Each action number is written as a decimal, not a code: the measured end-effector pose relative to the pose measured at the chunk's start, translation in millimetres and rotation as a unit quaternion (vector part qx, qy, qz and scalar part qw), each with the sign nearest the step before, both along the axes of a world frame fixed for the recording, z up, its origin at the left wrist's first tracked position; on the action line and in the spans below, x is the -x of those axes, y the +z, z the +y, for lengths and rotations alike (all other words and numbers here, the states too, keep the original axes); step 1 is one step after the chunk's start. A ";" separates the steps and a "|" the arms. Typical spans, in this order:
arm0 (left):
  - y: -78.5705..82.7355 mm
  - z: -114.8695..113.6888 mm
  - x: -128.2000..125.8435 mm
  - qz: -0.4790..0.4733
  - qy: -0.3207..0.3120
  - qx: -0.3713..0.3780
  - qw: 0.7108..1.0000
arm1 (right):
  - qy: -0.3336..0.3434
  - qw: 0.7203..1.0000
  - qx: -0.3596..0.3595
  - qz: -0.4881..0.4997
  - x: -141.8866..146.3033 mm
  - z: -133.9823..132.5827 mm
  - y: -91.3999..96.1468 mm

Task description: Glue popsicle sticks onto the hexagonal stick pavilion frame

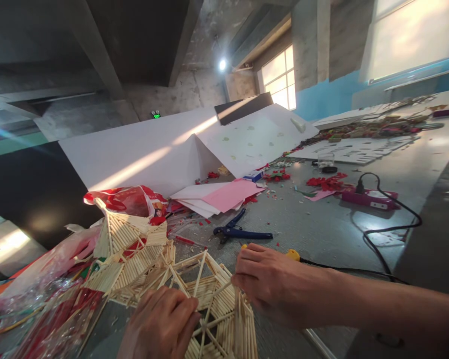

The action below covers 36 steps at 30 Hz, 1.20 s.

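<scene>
A model roof built of thin pale wooden sticks [224, 299] stands at the bottom middle, its spokes meeting at a hub. My left hand [164, 321] is closed at its near left side, thumb and forefinger on the sticks. On the right rim, my right hand [264, 274] has its fingers curled and pinched at the end of a spoke; the fingertips are partly hidden. Behind my left hand, a tiered stick tower with a pointed roof [125, 232] adjoins the model. Just behind my right hand lies a yellow-ended tool with a black cord [293, 255].
Dark blue cutters [243, 232] lie beyond the hands. Pink and white sheets [228, 194] and a red bag [129, 199] are farther back. A purple power strip [370, 198] with a looping black cable sits at right. Plastic wrappers [45, 294] crowd the left.
</scene>
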State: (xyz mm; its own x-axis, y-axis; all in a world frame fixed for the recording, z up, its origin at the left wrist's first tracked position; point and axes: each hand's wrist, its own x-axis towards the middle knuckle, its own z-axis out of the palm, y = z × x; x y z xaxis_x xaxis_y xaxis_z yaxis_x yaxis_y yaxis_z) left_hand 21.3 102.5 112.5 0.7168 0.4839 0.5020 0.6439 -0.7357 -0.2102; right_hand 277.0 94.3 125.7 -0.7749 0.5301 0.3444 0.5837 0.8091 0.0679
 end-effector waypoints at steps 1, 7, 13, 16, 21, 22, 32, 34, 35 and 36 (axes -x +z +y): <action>-0.8 0.6 0.1 -0.003 -0.001 0.000 1.000 | -0.001 1.000 0.001 0.000 0.2 -0.5 0.4; -5.9 5.2 2.6 -0.010 -0.013 -0.002 1.000 | -0.007 1.000 -0.003 -0.008 1.8 -1.0 1.0; -7.9 3.1 2.4 -0.026 -0.005 0.006 1.000 | -0.007 1.000 -0.005 -0.008 3.5 -1.5 2.2; -8.2 2.8 2.1 -0.022 -0.007 0.003 1.000 | -0.008 1.000 -0.008 -0.006 3.8 -1.6 2.9; -8.3 3.2 1.9 -0.017 -0.003 0.006 1.000 | -0.005 1.000 -0.007 -0.003 3.5 -0.9 2.0; -8.3 3.2 1.8 -0.017 -0.001 0.007 1.000 | -0.005 1.000 -0.006 -0.001 3.5 -0.8 1.6; -10.8 4.3 1.3 -0.036 -0.008 -0.002 0.999 | -0.014 1.000 0.000 0.009 4.1 -1.6 0.2; -11.1 4.3 1.6 -0.036 -0.007 -0.003 0.999 | -0.015 1.000 -0.001 0.010 4.1 -2.1 0.3; -11.1 4.2 1.7 -0.035 -0.007 -0.003 0.999 | -0.016 1.000 -0.002 0.010 4.1 -2.3 0.4; -11.1 4.2 1.9 -0.033 -0.006 -0.002 0.999 | -0.015 1.000 -0.002 0.012 4.1 -2.5 0.5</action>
State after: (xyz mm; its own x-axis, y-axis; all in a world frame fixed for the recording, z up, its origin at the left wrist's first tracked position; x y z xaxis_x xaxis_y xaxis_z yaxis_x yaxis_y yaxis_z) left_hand 19.5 106.7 101.4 0.6877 0.4739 0.5500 0.6479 -0.7425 -0.1703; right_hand 272.9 91.9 126.2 -0.7498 0.5522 0.3646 0.6098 0.7905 0.0569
